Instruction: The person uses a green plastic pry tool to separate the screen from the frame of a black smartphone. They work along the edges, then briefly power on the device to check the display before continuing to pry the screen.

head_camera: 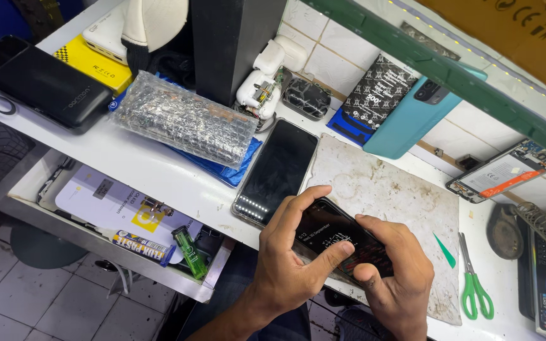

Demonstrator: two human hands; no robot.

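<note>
Landmark: work mat (387,189). A lit phone (339,243) is held over its near-left edge by the left hand (289,265) and right hand (399,278). A second phone (277,170) is laid just left of the mat. Scissors (473,281) are laid just right. A bubble-wrap parcel (181,120) is placed farther left. An opened phone (503,173) is propped behind-right.

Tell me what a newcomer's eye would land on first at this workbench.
First, the two hands low in the middle: the left hand and right hand grip a dark phone with a lit screen over a stained white mat. Beside it lies a second black phone, with a bubble-wrapped bundle to its left and green-handled scissors at the right.
</note>
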